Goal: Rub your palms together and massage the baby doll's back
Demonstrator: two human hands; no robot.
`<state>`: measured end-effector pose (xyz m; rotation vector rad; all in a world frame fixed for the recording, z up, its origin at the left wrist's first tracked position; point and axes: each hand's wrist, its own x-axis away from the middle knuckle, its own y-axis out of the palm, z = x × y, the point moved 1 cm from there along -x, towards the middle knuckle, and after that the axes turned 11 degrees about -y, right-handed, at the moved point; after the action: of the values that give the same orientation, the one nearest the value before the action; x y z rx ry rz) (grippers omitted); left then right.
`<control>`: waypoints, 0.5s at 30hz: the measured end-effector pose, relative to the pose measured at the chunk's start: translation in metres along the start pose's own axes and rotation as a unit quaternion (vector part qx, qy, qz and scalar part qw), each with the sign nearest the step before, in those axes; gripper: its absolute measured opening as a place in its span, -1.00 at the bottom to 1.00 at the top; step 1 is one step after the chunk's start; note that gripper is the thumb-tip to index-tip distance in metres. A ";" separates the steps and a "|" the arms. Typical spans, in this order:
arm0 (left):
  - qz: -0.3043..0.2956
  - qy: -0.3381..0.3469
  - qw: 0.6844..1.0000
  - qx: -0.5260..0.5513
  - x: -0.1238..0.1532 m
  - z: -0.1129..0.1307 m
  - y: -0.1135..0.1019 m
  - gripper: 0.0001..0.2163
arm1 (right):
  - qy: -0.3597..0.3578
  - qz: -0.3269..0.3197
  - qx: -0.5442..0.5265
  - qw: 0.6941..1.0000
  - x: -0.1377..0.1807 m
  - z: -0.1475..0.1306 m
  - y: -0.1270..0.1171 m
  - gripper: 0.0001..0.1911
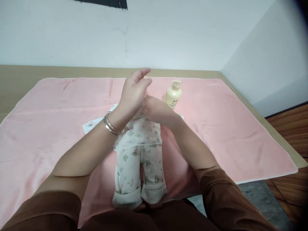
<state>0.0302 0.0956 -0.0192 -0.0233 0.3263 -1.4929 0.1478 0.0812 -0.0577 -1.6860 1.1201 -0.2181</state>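
My left hand (134, 89), with bracelets on its wrist, is raised with its fingers stretched out and nothing in its grasp. Against its palm lies my right hand (155, 108), blurred, its fingers mostly hidden. Beneath both hands a small doll-like figure lies on its back in a white printed top (141, 133) and matching trousers (151, 160) with rolled cuffs. My hands cover its head, so I cannot tell whether it is a doll or a baby. A pale yellow pump bottle (173, 95) stands upright just beyond my right hand.
A pink blanket (211, 128) with a pale edge is spread over a wooden table (19, 75). White walls (168, 35) rise behind and to the right. Brown wood-grain panels (291, 128) show at the lower right, beside a grey floor.
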 end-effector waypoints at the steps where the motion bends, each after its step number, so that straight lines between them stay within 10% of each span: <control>1: -0.010 -0.023 0.999 0.036 -0.008 0.003 0.004 -0.76 | 0.005 0.004 -0.003 1.000 0.001 0.002 -0.014 -0.62; 7: -0.124 -0.179 0.961 0.169 -0.047 -0.003 0.031 -0.48 | 0.087 0.214 0.037 0.972 0.005 0.032 -0.080 -0.50; 15: -0.187 -0.133 0.970 0.078 -0.049 -0.009 0.055 -0.30 | 0.111 0.229 0.036 0.966 -0.008 0.074 -0.062 -0.43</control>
<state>0.0791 0.1504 -0.0299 -0.1660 -0.0157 -1.8612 0.2243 0.1367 -0.0360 -1.3165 1.6172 -0.1525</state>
